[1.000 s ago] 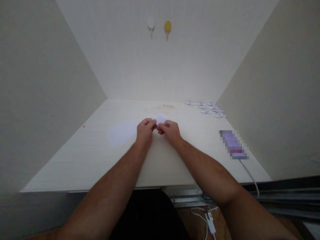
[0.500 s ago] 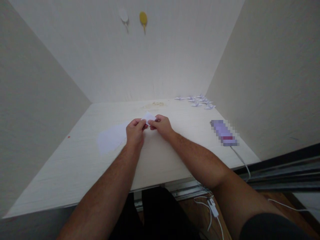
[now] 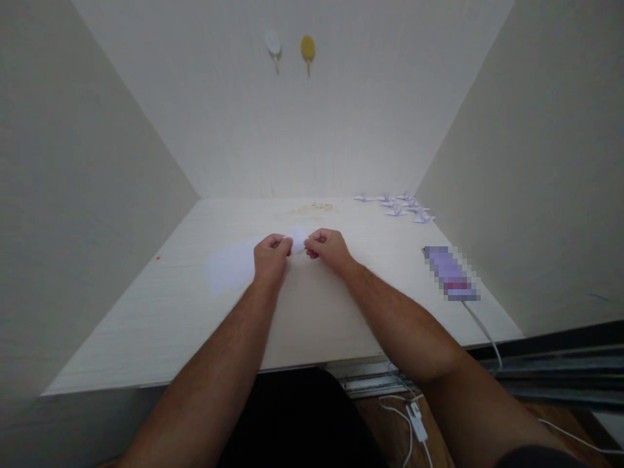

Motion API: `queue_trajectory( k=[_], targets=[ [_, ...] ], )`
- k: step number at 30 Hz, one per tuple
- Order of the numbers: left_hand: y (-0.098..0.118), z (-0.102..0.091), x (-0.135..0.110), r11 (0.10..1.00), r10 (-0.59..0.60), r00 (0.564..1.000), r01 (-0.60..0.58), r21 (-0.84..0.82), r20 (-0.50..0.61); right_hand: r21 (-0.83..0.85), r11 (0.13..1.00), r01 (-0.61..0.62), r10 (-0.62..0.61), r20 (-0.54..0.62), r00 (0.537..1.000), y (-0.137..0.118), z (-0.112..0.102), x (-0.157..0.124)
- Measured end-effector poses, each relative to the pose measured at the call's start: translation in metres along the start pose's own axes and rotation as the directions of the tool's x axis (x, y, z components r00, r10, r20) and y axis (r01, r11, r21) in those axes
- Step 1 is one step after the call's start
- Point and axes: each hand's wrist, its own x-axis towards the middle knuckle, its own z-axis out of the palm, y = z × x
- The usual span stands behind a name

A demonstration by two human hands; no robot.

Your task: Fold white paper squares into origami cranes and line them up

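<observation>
A small piece of folded white paper (image 3: pixel 298 238) is held up between my two hands, over the middle of the white table (image 3: pixel 312 318). My left hand (image 3: pixel 273 257) pinches its left edge between thumb and fingers. On the other side, my right hand (image 3: pixel 329 248) grips the right edge the same way. The paper's exact folds are too small to make out. Left of my left hand, white paper sheets (image 3: pixel 227 266) lie flat on the table, partly behind that hand.
Several folded paper cranes (image 3: pixel 397 207) stand at the back right corner. A pixelated phone-like object (image 3: pixel 451 273) with a white cable (image 3: pixel 482 325) lies at the right edge. Walls enclose the back and both sides; two hooks (image 3: pixel 307 49) hang on the back wall.
The whole view has shifted, so the scene sits further right. My hands have drawn slightly apart, and more of the paper shows between my thumbs.
</observation>
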Motion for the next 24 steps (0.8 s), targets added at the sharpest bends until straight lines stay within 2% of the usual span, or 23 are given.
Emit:
queue_trajectory(
  k=[3,6,9,13,16,19,22,24],
  targets=[
    [0.006,-0.004,-0.001,0.99,0.037,0.996,-0.047,0.13,0.077,-0.093,0.994,-0.056,0.067,0.12,0.991,0.0,-0.004,0.0],
    [0.01,-0.004,-0.002,0.983,0.076,0.99,-0.095,0.158,0.121,-0.123,0.992,-0.008,0.029,0.172,0.985,0.001,-0.006,0.0],
    [0.011,-0.002,-0.004,0.99,0.084,0.986,-0.1,0.103,0.146,-0.091,0.996,0.019,-0.007,0.134,0.991,0.0,-0.004,-0.002],
    [0.009,-0.001,-0.007,1.0,0.016,0.96,-0.013,-0.011,0.279,-0.062,0.998,0.033,-0.032,0.018,0.999,-0.005,0.0,-0.007],
    [0.01,-0.001,-0.009,0.996,-0.026,0.958,-0.001,0.094,0.286,-0.126,0.991,0.031,-0.037,-0.043,0.998,-0.008,0.001,-0.012],
    [0.013,0.0,-0.009,0.977,-0.085,0.957,0.025,0.214,0.277,-0.14,0.99,-0.002,-0.005,-0.049,0.999,-0.01,-0.002,-0.015],
    [0.021,0.005,-0.004,0.975,-0.178,0.942,0.13,0.179,0.286,-0.085,0.996,-0.032,0.028,-0.053,0.998,-0.011,-0.005,-0.015],
    [0.027,0.008,0.002,0.968,-0.208,0.926,0.149,0.2,0.314,-0.045,0.998,-0.04,0.037,-0.074,0.997,-0.011,-0.007,-0.015]
  ],
)
